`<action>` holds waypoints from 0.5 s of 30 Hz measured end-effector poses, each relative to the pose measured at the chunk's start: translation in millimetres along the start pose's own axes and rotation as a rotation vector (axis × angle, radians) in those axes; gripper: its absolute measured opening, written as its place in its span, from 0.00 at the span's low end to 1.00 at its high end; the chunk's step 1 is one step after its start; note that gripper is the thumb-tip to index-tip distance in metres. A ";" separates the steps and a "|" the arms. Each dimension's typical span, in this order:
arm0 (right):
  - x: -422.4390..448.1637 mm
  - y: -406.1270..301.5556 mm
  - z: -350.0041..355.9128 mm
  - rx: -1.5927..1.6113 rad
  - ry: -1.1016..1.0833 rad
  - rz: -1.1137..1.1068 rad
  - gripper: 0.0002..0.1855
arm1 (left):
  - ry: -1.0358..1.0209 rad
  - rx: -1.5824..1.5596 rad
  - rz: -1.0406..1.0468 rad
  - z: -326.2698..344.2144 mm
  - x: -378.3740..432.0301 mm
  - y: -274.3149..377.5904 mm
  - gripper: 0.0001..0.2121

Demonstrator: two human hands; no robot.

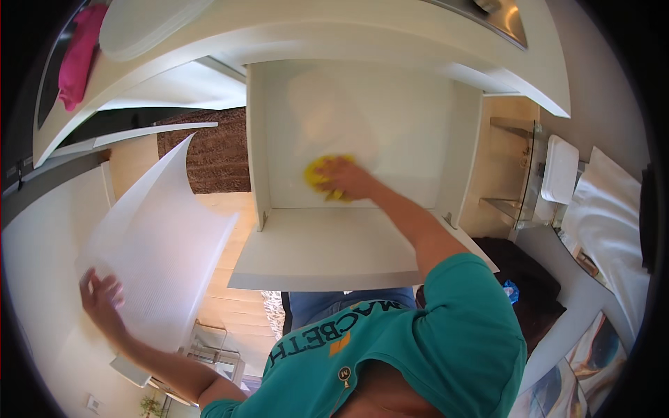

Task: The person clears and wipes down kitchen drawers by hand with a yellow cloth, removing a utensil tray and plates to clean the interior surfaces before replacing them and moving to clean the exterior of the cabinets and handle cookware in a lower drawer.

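A white drawer [339, 115] is pulled out in front of me, its bottom bare around my right hand. My right hand [342, 177] presses a yellow cloth [316, 175] onto the drawer bottom, near the front panel [334, 245]. Both cloth and fingers look slightly blurred. Out to the left, my left hand [102, 295] grips the edge of a translucent ribbed plastic sheet [162, 245]. The sheet hangs in the air, curled, apart from the drawer. Some left fingers appear faintly against the sheet.
Above the drawer runs a white worktop [292, 31], with a pink cloth [81, 57] at its left and a metal sink [502, 21] at its right. A brown rug [209, 151] lies left of the drawer. Glass shelves [515, 167] stand to the right.
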State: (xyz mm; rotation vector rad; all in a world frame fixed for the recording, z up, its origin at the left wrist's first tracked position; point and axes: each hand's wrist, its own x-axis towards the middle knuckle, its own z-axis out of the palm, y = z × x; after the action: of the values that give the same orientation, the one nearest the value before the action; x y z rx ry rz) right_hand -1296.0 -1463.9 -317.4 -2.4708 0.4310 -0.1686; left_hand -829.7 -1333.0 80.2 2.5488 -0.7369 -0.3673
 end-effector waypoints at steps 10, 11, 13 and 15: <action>-158.9 105.7 -74.6 -0.309 0.297 1.266 0.37 | 0.182 0.088 0.124 -116.1 -98.2 123.9 0.19; -158.9 98.0 -52.6 -0.299 0.272 1.397 0.36 | 0.174 0.089 0.114 -122.9 -104.3 137.3 0.18; -160.1 72.3 -14.6 -0.198 0.152 1.586 0.36 | 0.170 0.090 0.089 -138.5 -115.5 155.7 0.17; -147.1 24.3 -16.8 0.002 -0.153 1.510 0.35 | 0.137 0.062 0.051 -170.0 -129.7 150.1 0.15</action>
State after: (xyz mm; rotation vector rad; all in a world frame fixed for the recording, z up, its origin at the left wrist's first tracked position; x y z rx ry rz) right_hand -1444.2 -1440.9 -321.2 -1.5306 1.9762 0.6157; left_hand -938.5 -1313.4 316.8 2.5766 -0.7711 -0.1533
